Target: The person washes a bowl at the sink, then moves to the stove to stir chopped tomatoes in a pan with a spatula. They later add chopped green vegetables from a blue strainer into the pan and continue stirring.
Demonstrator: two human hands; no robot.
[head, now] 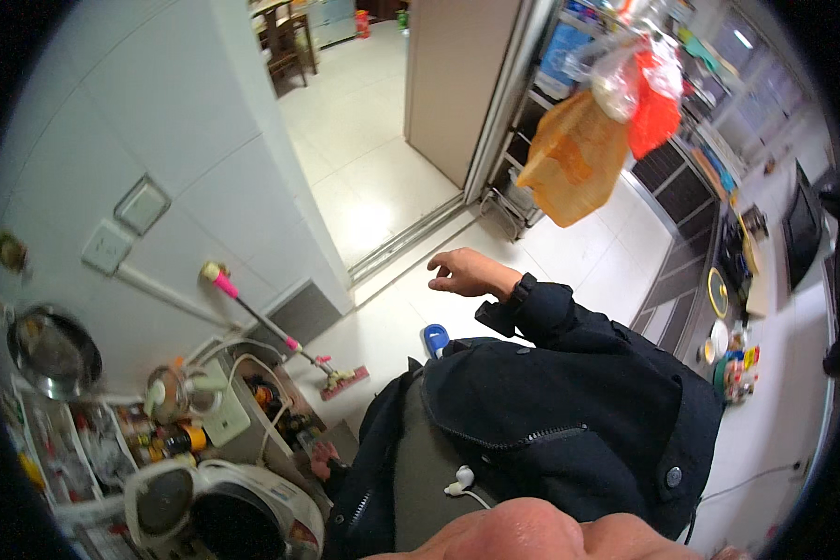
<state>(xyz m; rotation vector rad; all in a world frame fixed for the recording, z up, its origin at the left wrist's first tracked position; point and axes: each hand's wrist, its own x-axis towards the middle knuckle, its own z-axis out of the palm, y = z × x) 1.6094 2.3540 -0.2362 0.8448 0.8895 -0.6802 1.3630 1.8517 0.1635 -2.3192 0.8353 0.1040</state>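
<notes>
My right hand (472,271) is held out in front of the dark jacket (567,392), above the tiled floor. Its fingers are loosely bent and apart, with nothing in them. A dark band circles that wrist. Low at my left side, my left hand (324,458) shows only in part beside a cabinet or shelf unit; whether it holds anything is unclear. Nearest to it stands a white rice cooker (301,483) with its lid up and a dark inside. A blue slipper (435,339) shows on the floor below my right hand.
A pink-handled mop (259,315) leans against the left wall. Bottles and glass jars crowd the shelf behind the cooker. An orange plastic bag (574,161) and a red bag (654,105) hang at upper right. A doorway with a floor track (406,238) lies ahead; a counter (700,308) runs right.
</notes>
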